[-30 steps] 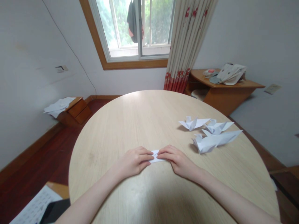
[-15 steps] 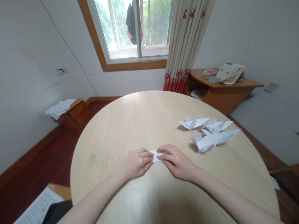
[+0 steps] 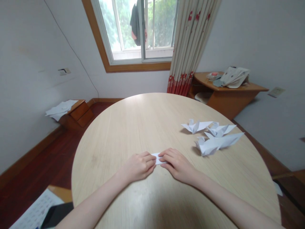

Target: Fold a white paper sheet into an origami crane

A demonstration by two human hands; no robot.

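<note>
A small piece of folded white paper [image 3: 157, 158] lies on the round wooden table [image 3: 114, 133], between my hands. My left hand [image 3: 140, 166] grips its left end, fingers closed together with the thumb low at the near edge. On the right end rest the bent fingers of my right hand [image 3: 175, 164], its thumb at the paper's near edge. Both hands cover much of the paper, so only its middle shows.
Three folded paper birds stand on the table's right side: a near one [image 3: 212, 145], a far left one [image 3: 194, 126] and a far right one [image 3: 220, 129]. Beyond the table are a corner desk [image 3: 238, 95] with a cloth bag [image 3: 234, 77] and a curtain [image 3: 188, 47].
The fingers of my right hand have shifted slightly left over the paper. My left hand stays almost where it was. The view has moved a little.
</note>
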